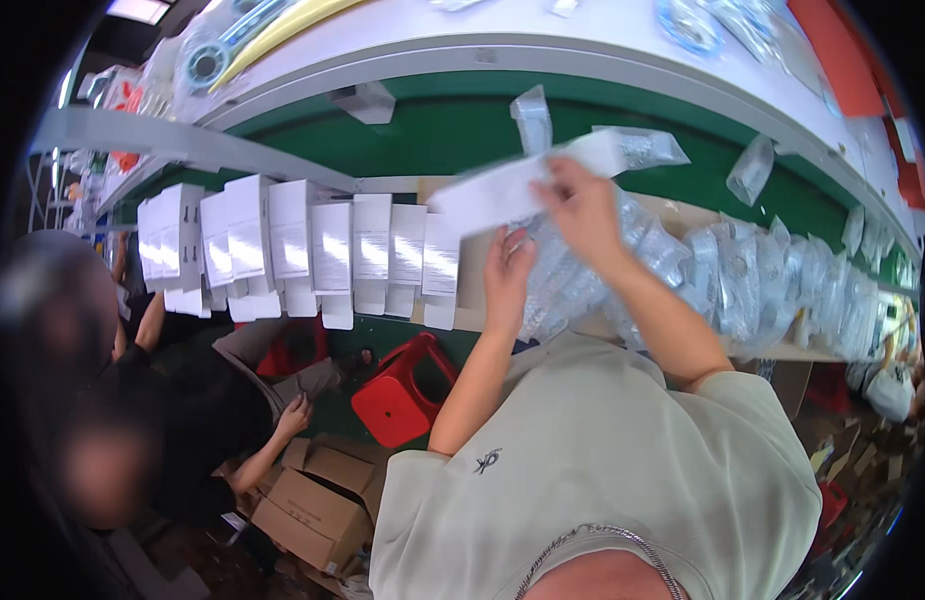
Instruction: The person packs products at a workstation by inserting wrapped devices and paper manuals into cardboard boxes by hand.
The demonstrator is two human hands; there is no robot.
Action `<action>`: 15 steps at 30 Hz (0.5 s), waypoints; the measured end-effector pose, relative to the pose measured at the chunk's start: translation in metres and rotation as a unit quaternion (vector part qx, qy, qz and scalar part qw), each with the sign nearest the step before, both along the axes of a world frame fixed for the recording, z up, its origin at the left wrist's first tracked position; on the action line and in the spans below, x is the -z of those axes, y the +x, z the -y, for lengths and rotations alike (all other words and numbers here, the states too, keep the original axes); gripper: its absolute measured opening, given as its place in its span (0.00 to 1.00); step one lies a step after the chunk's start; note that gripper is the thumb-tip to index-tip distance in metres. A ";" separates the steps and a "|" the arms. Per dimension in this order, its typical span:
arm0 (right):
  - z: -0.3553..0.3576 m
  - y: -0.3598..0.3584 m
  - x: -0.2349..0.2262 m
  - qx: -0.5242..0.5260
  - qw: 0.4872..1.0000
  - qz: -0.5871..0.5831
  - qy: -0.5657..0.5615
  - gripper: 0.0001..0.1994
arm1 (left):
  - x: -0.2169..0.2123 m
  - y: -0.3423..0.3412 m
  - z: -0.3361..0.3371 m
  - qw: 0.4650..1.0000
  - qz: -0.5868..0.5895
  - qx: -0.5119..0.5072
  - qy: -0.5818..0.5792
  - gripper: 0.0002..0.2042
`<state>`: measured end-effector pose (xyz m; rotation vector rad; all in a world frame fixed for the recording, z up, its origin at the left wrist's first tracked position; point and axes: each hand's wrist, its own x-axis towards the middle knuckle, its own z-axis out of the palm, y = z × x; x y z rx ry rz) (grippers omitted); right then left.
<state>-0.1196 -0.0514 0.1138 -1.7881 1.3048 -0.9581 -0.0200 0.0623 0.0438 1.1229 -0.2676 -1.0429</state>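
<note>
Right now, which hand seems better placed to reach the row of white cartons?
Probably the left hand: it is nearer the white carton row, while the right hand holds a blurred white carton.

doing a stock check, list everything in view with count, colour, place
Long card box: one, white, held at centre
Rectangular card boxes: several, white, row at left
Plastic-wrapped packages: many, clear, mostly right
Flat shelf: one, white, top
Flat surface: green, below shelf
Round-ended plastic item: one, blue, shelf's left
Plastic stools: at least two, red, floor
Open cardboard carton: at least one, brown, lower left
Co-workers: two or more, dark and white tops, left and right
Left hand: one, bare, near held box
Right hand: one, bare, fingers on held box
</note>
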 end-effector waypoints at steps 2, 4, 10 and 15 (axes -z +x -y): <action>0.049 -0.015 -0.009 0.037 0.977 -0.158 -0.140 0.12 | 0.011 0.015 -0.015 0.974 0.221 0.050 0.029 0.20; 0.115 -0.038 0.002 0.048 0.908 -0.389 -0.152 0.11 | 0.035 0.050 -0.038 0.926 0.372 -0.001 0.062 0.19; 0.269 -0.104 0.120 0.063 0.903 -0.336 -0.261 0.19 | 0.041 0.126 -0.073 0.789 0.577 -0.077 0.195 0.19; 0.245 -0.091 0.127 0.101 0.841 -0.466 -0.257 0.17 | 0.054 0.109 -0.072 0.736 0.625 -0.020 0.259 0.29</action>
